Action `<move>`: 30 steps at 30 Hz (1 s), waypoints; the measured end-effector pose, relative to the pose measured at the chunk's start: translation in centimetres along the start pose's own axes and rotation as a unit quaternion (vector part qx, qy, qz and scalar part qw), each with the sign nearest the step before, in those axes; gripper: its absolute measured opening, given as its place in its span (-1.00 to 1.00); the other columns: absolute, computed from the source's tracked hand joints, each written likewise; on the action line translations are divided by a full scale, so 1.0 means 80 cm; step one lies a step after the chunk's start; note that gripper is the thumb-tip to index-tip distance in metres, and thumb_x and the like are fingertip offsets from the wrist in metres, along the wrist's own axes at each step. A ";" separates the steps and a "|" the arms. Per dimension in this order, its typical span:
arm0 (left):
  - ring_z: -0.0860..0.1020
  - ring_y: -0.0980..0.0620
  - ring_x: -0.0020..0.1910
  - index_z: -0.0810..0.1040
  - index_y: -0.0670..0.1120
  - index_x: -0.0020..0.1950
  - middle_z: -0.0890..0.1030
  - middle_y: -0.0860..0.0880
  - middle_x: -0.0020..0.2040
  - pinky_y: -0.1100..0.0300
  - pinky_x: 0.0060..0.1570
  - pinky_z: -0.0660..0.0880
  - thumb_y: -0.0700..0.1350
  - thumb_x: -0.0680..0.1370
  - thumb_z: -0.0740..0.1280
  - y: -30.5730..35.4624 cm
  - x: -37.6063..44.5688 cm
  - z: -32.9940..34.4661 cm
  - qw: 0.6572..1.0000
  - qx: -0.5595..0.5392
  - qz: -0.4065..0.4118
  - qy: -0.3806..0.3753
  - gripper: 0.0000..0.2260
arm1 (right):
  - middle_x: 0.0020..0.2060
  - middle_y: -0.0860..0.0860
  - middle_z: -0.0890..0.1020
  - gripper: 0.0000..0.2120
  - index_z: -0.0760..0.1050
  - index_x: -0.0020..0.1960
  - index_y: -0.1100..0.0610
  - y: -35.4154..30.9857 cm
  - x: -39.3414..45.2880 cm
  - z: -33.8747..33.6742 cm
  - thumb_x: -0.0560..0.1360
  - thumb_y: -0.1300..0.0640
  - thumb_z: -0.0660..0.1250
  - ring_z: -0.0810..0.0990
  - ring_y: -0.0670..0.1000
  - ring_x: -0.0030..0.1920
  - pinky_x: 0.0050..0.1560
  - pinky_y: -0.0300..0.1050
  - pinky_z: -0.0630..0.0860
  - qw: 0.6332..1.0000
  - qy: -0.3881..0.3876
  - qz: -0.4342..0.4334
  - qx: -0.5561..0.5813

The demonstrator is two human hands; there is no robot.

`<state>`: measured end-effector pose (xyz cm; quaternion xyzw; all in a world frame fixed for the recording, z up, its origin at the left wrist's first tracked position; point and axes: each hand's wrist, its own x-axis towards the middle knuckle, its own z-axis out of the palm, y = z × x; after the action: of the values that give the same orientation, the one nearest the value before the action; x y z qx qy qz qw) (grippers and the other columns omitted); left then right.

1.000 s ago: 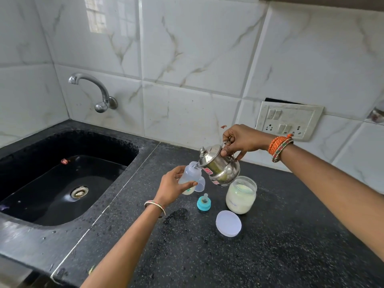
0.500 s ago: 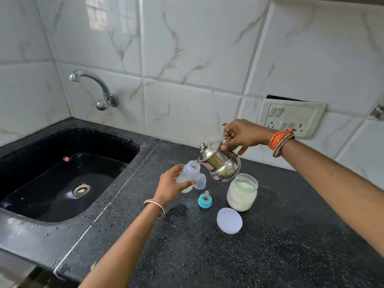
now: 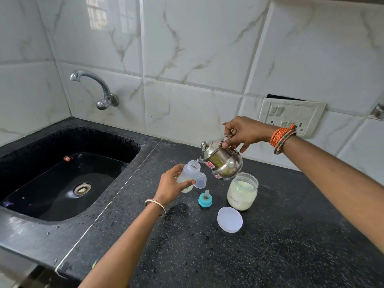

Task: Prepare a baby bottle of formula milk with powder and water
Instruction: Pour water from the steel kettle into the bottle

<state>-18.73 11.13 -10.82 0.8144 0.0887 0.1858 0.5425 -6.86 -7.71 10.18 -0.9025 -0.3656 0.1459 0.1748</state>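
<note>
Black counter (image 3: 270, 256), one kettle (image 3: 222, 163) gripped by right fingers (image 3: 227, 143), one bottle (image 3: 190, 175) by left fingers (image 3: 188, 182), one jar (image 3: 242, 192)

table (image 3: 270, 256): black speckled stone, runs along the tiled wall, wet patches and droplets on the surface. black sink (image 3: 27, 213) is set into its left side. on the table: open jar of pale powder (image 3: 242, 193); its white lid (image 3: 229, 219) flat just in front of it; teal bottle nipple ring (image 3: 205, 199) upright just left of the jar, not touching it. dark wet spot left of the ring.
</note>
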 end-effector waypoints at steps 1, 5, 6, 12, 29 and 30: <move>0.53 0.04 0.13 0.49 -0.01 0.23 0.58 0.01 0.18 0.27 0.07 0.43 -0.01 0.35 0.54 -0.001 0.000 0.000 1.000 0.000 0.000 -0.001 -0.50 | -0.15 0.21 0.66 -0.78 0.47 -0.22 0.16 0.000 0.000 -0.001 0.38 0.11 0.50 0.69 0.12 -0.12 -0.28 0.01 0.67 1.000 0.000 0.000 -0.003; 0.53 0.03 0.13 0.50 -0.02 0.24 0.59 0.01 0.18 0.21 0.12 0.46 -0.02 0.35 0.54 -0.004 -0.002 0.001 1.000 -0.003 -0.004 -0.003 -0.50 | -0.16 0.22 0.66 -0.77 0.48 -0.21 0.16 0.001 0.002 -0.005 0.36 0.10 0.51 0.70 0.10 -0.16 -0.32 -0.01 0.67 1.000 0.001 0.002 -0.012; 0.53 0.04 0.12 0.50 -0.01 0.23 0.59 0.02 0.16 0.27 0.09 0.46 -0.02 0.35 0.54 -0.005 -0.003 0.001 1.000 -0.004 -0.004 -0.002 -0.51 | -0.16 0.22 0.66 -0.77 0.48 -0.21 0.16 0.001 0.002 -0.006 0.36 0.10 0.52 0.70 0.09 -0.16 -0.32 0.00 0.67 1.000 0.000 0.001 -0.014; 0.53 0.10 0.07 0.50 0.04 0.19 0.58 0.10 0.08 0.48 -0.10 0.37 -0.01 0.33 0.55 -0.005 -0.003 0.003 1.000 -0.007 -0.005 0.000 -0.53 | -0.13 0.22 0.67 -0.77 0.49 -0.22 0.15 -0.002 0.002 -0.011 0.36 0.08 0.52 0.70 0.07 -0.15 -0.31 0.01 0.67 1.000 -0.005 0.000 -0.021; 0.51 0.10 0.09 0.50 0.01 0.22 0.57 0.07 0.12 0.33 0.07 0.41 -0.06 0.36 0.53 -0.007 -0.008 0.006 1.000 -0.015 -0.002 0.010 -0.54 | -0.14 0.22 0.67 -0.78 0.50 -0.20 0.18 -0.009 -0.001 -0.016 0.37 0.09 0.51 0.70 0.10 -0.11 -0.22 0.09 0.67 0.999 -0.011 0.009 -0.030; 0.51 0.10 0.09 0.50 0.02 0.21 0.57 0.07 0.12 0.32 0.08 0.41 -0.07 0.36 0.53 -0.007 -0.008 0.006 1.000 -0.017 -0.002 0.010 -0.54 | -0.13 0.22 0.67 -0.78 0.50 -0.21 0.18 -0.009 0.000 -0.017 0.37 0.10 0.50 0.70 0.10 -0.11 -0.22 0.09 0.67 0.999 -0.010 0.009 -0.030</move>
<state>-19.11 10.70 -11.65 0.8031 0.0928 0.1944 0.5556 -6.82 -7.51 11.71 -0.9091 -0.3636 0.1455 0.1423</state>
